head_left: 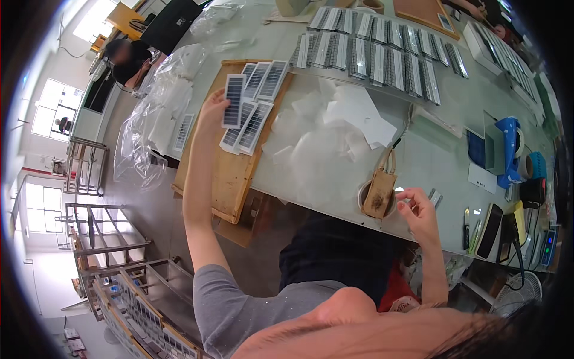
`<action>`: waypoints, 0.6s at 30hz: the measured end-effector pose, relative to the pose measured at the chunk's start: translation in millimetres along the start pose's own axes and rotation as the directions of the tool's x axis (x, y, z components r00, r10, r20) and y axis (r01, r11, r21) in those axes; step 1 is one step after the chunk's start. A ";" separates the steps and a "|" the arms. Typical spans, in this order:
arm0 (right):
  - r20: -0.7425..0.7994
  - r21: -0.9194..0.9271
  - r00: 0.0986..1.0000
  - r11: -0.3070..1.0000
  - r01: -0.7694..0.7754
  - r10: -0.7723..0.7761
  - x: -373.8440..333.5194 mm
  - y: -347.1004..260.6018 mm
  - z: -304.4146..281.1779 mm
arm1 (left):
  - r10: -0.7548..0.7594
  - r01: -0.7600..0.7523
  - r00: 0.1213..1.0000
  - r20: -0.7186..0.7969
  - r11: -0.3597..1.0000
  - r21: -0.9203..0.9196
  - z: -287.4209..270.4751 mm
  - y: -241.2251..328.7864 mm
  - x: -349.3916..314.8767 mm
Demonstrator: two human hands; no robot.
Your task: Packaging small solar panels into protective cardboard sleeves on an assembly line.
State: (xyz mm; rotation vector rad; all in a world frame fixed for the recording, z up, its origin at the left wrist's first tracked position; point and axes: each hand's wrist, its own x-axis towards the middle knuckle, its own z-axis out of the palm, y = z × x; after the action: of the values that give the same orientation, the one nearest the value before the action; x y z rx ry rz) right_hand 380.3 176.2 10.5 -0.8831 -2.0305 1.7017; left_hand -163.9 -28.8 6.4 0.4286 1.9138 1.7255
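Note:
My left hand (214,109) reaches far forward and pinches a small dark panel (234,99) with a pale border and thin stripes, like a small solar panel. It is held over a wooden tray (222,179), where several similar striped panels (253,127) lie overlapping. Nearer to me, my right hand (421,216) hovers by the table's front edge, its fingers bent and apart with nothing visible in them. Just left of it, a worn wooden block (379,192) with a cord at its far end rests across a round white container (362,195).
Rows of metallic strip-like pieces (376,63) cover the far table. White translucent sheets (317,143) lie in the middle, clear plastic wrap (152,113) at left. A blue tape dispenser (508,149) and phone (489,230) are at right. Another person (133,67) sits at far left.

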 end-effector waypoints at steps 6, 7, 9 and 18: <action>0.098 -0.054 0.991 0.994 0.093 -0.088 -0.8 -19.3 16.3 | 0.034 0.015 0.990 -0.140 0.942 0.336 -37.3 -10.4 100.6; 0.099 -0.060 0.991 0.993 0.098 -0.092 -3.6 -20.2 15.4 | 0.038 0.005 0.991 -0.127 0.944 0.329 -31.8 -14.1 111.1; 0.074 -0.094 0.996 0.994 0.056 -0.049 -8.6 -23.5 10.4 | 0.083 -0.030 0.990 -0.112 0.909 0.416 -15.2 -32.8 132.0; -0.111 -0.423 0.965 0.890 0.172 -0.239 55.4 -11.8 -10.1 | 0.670 -0.172 0.740 -0.056 0.269 0.948 -0.6 -39.7 101.3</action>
State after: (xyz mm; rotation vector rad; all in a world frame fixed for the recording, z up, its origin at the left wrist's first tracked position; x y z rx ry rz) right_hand 342.5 219.0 17.2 -0.8564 -2.3143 1.0702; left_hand -242.3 21.8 -49.7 1.1410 3.3184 0.7921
